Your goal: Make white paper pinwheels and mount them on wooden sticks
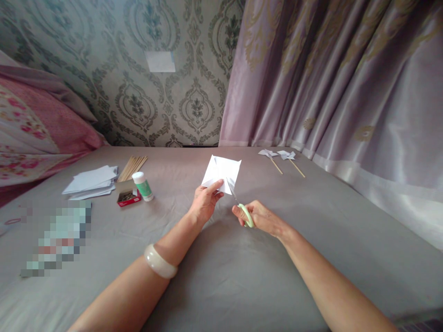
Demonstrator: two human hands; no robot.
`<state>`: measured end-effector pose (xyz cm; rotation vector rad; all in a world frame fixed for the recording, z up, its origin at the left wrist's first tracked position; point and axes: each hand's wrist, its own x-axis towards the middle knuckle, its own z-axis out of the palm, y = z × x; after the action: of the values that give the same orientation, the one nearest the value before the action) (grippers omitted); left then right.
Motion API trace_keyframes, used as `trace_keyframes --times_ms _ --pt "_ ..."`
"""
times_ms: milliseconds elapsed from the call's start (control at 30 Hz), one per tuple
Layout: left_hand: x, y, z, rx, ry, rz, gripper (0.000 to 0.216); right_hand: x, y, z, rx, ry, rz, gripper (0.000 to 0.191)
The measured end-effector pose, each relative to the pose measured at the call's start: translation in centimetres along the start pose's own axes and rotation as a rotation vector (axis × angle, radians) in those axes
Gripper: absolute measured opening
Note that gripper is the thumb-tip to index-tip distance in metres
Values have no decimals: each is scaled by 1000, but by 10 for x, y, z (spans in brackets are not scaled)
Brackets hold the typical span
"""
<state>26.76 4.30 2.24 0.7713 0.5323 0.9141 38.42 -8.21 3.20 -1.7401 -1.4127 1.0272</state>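
Observation:
My left hand (pixel 205 201) pinches the lower edge of a white square of paper (pixel 221 171) and holds it up over the grey sheet. My right hand (pixel 258 216) is closed around the pale green handles of a pair of scissors (pixel 245 213). The scissor blades point up and left into the paper's lower right corner. A pale bangle (pixel 159 261) sits on my left forearm.
At the left lie a stack of white papers (pixel 92 182), a bundle of wooden sticks (pixel 132 167), a glue bottle (pixel 143 186) and a small red box (pixel 128 197). Two paper pinwheels on sticks (pixel 282 157) lie near the curtain (pixel 346 92). Pink bedding (pixel 31 129) is piled far left.

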Motion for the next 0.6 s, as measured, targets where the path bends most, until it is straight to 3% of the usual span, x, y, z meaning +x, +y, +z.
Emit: trace_keyframes --times_ms 600 --pt "-2 2 3 -31 -2 2 27 5 7 2 7 58 5 60"
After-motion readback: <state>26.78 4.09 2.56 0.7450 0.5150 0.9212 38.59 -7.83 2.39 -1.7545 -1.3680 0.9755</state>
